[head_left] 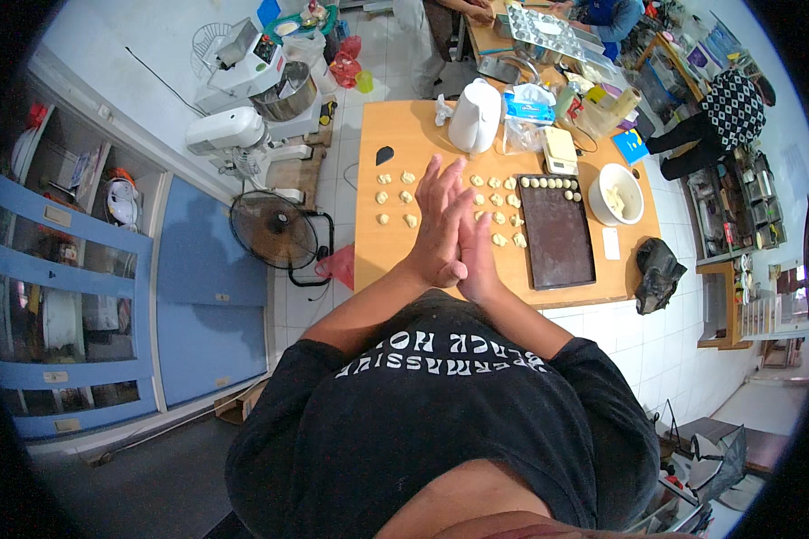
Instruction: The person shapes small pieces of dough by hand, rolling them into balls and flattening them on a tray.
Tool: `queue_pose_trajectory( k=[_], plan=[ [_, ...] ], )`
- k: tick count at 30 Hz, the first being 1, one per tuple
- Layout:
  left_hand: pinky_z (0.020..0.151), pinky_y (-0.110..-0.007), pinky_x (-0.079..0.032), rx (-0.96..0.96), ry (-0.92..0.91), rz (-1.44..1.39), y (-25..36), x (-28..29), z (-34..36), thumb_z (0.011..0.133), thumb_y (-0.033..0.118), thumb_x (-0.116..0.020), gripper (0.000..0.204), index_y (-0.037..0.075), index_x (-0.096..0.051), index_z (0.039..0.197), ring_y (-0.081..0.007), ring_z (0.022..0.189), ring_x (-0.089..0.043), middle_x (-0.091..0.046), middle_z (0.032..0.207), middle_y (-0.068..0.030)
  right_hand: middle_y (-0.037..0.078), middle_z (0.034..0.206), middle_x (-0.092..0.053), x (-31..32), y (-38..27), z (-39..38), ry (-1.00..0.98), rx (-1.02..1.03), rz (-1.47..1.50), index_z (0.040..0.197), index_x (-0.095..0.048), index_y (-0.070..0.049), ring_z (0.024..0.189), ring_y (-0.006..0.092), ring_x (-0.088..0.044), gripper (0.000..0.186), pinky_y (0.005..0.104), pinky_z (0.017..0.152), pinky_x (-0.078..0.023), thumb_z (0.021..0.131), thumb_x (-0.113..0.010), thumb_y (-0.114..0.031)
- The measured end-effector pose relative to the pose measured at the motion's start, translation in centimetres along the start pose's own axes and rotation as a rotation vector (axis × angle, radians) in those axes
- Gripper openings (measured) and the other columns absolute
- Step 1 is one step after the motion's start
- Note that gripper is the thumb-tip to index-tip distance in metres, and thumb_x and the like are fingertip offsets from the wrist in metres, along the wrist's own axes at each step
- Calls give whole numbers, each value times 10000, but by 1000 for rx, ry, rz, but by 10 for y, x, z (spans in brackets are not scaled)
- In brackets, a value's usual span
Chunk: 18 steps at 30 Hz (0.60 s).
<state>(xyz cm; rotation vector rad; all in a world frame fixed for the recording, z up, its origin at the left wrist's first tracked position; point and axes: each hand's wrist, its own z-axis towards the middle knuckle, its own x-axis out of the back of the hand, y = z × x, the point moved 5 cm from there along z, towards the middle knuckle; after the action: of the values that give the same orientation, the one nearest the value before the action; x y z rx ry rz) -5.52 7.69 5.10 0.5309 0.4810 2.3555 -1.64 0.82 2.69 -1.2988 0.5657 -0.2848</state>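
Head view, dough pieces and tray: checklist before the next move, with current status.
1. Hands free: not ok; left hand and right hand are pressed together.
2. Dough between the palms: cannot tell; the hands hide it.
3. Bare room on the dark tray: ok; the dough balls sit only toward its far end.
4. Loose dough pieces on the table: ok; rows lie on both sides of the hands.
5. White bowl upright: ok; pale dough is inside.

Left hand (435,229): laid against the right, fingers (431,184) outstretched
Right hand (479,265): pressed to the left
Forearms (368,301): angled inward
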Motion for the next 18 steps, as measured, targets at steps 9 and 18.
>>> queue_pose_trajectory(
  k=[9, 18],
  plan=[
    [1183, -614, -70, -177, -80, -38, 31, 13, 47, 819, 952, -217, 1041, 181, -586, 1414, -477, 1501, -166, -349, 1582, -255, 103, 1683, -156, -3, 12, 11, -181, 397, 179, 1642, -46, -83, 1551, 248, -176, 825, 417, 1258, -146, 1054, -168, -648],
    [1185, -629, -71, -257, -126, -68, 40, 5, 26, 777, 983, -231, 1041, 235, -648, 1370, -461, 1478, -205, -364, 1571, -222, 116, 1700, -106, 3, 32, 37, 25, -45, 477, 1646, -111, -116, 1557, 278, -151, 776, 419, 1258, -139, 1064, -170, -626]
  ],
)
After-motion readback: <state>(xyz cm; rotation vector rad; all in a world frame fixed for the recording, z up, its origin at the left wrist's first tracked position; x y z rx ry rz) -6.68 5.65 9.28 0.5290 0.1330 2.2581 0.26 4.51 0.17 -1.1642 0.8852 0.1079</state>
